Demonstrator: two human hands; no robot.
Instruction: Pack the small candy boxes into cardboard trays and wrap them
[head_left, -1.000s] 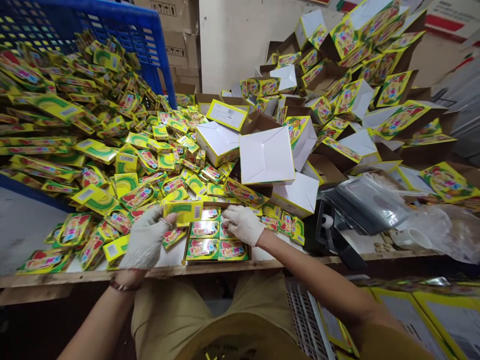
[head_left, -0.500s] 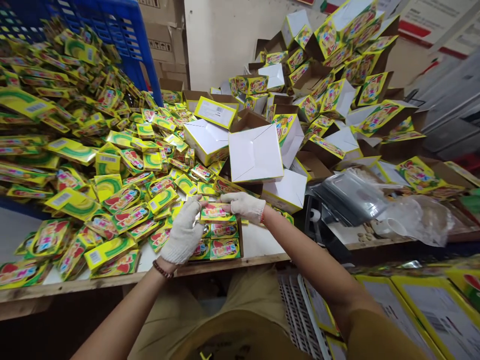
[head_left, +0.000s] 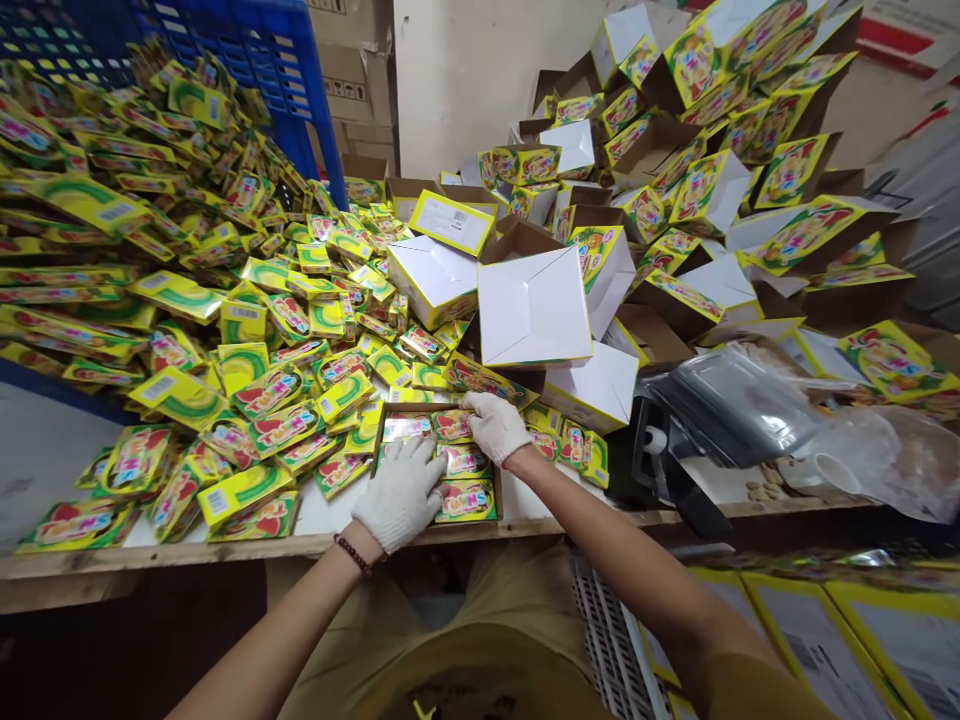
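A shallow open carton (head_left: 499, 500) at the table's front edge holds rows of small yellow-green candy boxes (head_left: 465, 500) with fruit pictures. My left hand (head_left: 403, 490), in a white knitted glove, lies flat with spread fingers over the left part of these rows and covers some of them. At the carton's back right, my gloved right hand (head_left: 498, 428) reaches in from the side. Its fingers stretch left and its fingertips touch a candy box in the back row; neither hand grips anything. A few loose candy boxes (head_left: 574, 447) lie right of the carton.
A large heap of candy boxes (head_left: 277, 390) spills from a blue crate (head_left: 330, 150) on the left. White-bottomed display cartons (head_left: 534, 305) are piled behind and to the right. A black tape dispenser (head_left: 667, 470), clear plastic (head_left: 739, 400) and a white cup (head_left: 829, 472) sit right.
The candy box held between both hands is now down in the carton. My left hand has opened flat over the rows, and my right hand has moved to the back right. The view shifted slightly.
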